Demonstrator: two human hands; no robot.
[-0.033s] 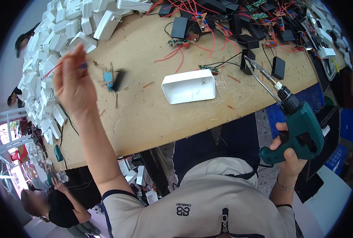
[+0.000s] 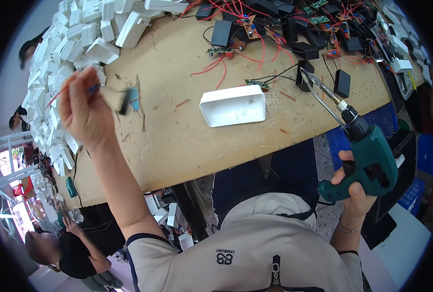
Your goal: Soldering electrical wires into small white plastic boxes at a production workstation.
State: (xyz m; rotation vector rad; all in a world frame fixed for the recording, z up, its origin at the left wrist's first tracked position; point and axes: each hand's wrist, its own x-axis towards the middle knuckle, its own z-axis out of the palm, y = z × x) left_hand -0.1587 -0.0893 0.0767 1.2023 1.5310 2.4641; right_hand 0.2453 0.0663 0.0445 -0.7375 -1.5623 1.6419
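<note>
My left hand [image 2: 85,107] is raised over the left of the table, fingers pinched on a small circuit board. Only the board's blue part [image 2: 94,88] and a red wire [image 2: 56,96] show past the fingers. Beside it dangles a black box [image 2: 125,101], smeared by motion, seemingly joined by a thin lead. At the right, my right hand [image 2: 354,187] grips a green soldering gun [image 2: 375,158], its metal tip pointing up and left over the table. An open white plastic case [image 2: 233,106] lies between my hands, hollow side showing.
White cases [image 2: 87,34] are heaped at the far left. Black boxes, boards and red wires [image 2: 319,29] crowd the far right. A black box [image 2: 342,82] lies near the soldering tip. Blue scraps [image 2: 135,99] dot the wooden table [image 2: 177,146]. Another person [image 2: 75,253] is at lower left.
My left hand has shifted a little left and down, and the dangling black box has swung left with it. My right hand and the soldering gun stay nearly still.
</note>
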